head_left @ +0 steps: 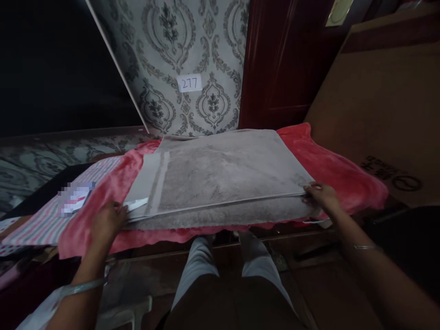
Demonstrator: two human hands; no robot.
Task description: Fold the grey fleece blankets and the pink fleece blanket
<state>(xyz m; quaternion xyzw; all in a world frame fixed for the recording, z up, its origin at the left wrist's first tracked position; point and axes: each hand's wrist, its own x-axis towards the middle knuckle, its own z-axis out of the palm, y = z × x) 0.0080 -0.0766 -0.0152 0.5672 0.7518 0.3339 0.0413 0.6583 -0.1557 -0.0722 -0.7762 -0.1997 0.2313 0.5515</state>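
Note:
A grey plush towel (223, 169) lies folded over in layers on a red blanket (340, 174). My left hand (109, 221) pinches the towel's near left corner, beside a white label (136, 204). At the near right corner, my right hand (319, 195) is closed on the edge of the upper layer. Between my hands that edge runs nearly straight, with a lower grey layer showing in front of it. A paler band crosses the towel near its left end.
A striped cloth (41, 224) with a small partly blurred packet (76, 198) lies at the left. A dark screen (62, 68) stands behind it. A large cardboard box (385, 105) leans at the right. A stool (132, 311) stands low on the floor.

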